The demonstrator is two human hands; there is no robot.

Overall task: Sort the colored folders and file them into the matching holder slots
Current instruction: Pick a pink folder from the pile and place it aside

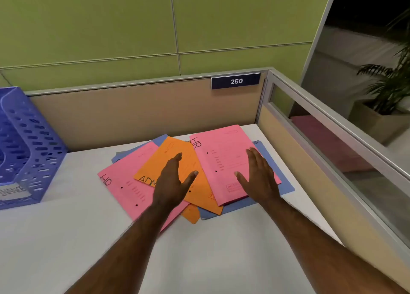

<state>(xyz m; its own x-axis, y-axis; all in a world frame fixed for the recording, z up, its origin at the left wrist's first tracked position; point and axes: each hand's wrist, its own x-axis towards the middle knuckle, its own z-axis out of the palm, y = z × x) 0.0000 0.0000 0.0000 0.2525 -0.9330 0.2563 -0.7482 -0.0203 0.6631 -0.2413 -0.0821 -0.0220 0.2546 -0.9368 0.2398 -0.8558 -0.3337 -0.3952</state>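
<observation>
A loose pile of folders lies on the white desk (66, 238). On top at the right is a pink folder marked HR (221, 158). An orange folder marked ADM (164, 158) sits in the middle, and another pink HR folder (126, 189) lies at the left. Blue folders (286, 183) show underneath at the back and right. My left hand (172, 180) hovers flat over the orange folder with fingers apart. Over the right pink folder my right hand (258, 176) is spread open. The purple perforated file holder (28, 147) stands at the far left.
Beige cubicle partitions close the desk at the back and right, with a "250" sign (235, 81) on the back one. A glass panel tops the right partition (332, 138). A potted plant (390, 87) stands beyond it.
</observation>
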